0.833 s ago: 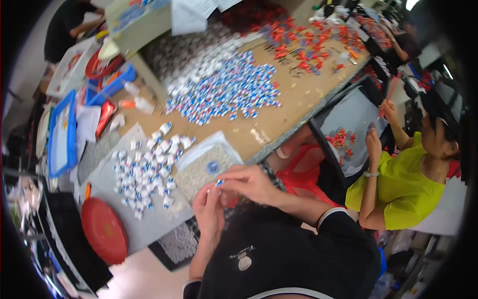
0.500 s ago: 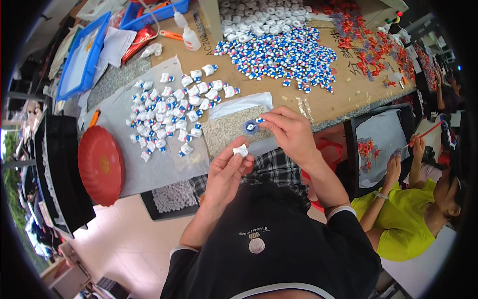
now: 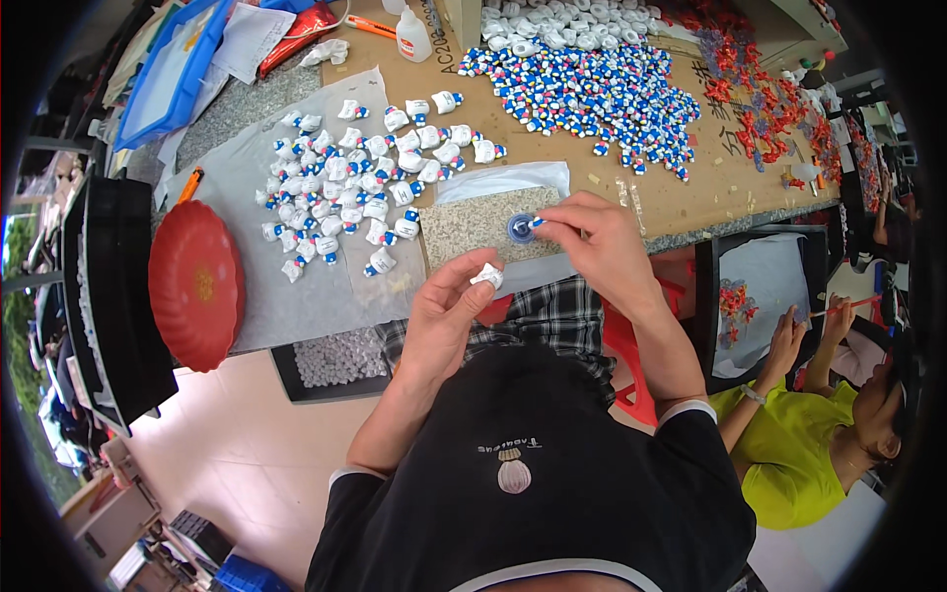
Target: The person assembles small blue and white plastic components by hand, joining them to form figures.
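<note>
In the head view, the left grip [image 3: 440,314] pinches a white piece [image 3: 487,276] between thumb and fingers. To its right, the right grip [image 3: 607,249], fingertips nearly together, holds a small blue-and-white piece [image 3: 536,223] at a blue dish's [image 3: 521,228] edge. Beyond both grips, dark handwritten-looking characters [image 3: 742,143] mark the brown tabletop [image 3: 582,184]; below, pale lettering [image 3: 508,447] crosses a black shirt [image 3: 434,503].

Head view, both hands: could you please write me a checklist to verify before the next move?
1. White piece held by left hand: ok, part of it shows above the grip.
2. Small blue-and-white piece held by right hand: ok, pinched.
3. The two pieces apart: ok, a gap shows.
4. Round blue dish on speckled slab: ok, close to the right hand.
5. Small piece touching the dish: cannot tell.
6. Dish's contents sufficient: cannot tell, too small to see.
</note>
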{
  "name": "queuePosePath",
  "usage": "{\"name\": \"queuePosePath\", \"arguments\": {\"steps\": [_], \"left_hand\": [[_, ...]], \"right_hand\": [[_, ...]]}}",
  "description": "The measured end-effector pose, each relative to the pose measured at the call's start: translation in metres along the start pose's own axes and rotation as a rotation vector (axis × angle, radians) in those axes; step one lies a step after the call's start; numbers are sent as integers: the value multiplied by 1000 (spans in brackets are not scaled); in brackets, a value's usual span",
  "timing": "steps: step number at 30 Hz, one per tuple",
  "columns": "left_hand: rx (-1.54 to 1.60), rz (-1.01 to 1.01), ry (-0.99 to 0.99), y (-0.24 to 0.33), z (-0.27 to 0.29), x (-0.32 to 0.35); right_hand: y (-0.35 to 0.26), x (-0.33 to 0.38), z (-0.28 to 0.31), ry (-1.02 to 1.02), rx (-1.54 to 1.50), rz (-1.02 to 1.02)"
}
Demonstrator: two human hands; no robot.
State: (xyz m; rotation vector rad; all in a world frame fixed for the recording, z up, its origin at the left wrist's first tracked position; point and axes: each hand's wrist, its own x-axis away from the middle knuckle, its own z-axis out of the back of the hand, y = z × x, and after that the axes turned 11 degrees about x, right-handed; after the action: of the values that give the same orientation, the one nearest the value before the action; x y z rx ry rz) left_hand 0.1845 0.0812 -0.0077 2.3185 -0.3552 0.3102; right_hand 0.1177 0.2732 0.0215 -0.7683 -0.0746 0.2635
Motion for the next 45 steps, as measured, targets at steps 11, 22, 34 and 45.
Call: {"name": "queuePosePath", "arguments": {"steps": [11,22,34,45], "left_hand": [[173,13,-89,-4,-13,-20],[-101,-173,-142,-10,-8,-20],[2,-273,-215,-5,-9,-27],[-70,-200,-282,-9,-6,-33]], "right_hand": [[4,25,0,-62,-800,-210],[-10,33,-8,-32,-536,-113],[-21,36,-18,347,-214,190],[-17,40,-23,349,-272,131]]}}
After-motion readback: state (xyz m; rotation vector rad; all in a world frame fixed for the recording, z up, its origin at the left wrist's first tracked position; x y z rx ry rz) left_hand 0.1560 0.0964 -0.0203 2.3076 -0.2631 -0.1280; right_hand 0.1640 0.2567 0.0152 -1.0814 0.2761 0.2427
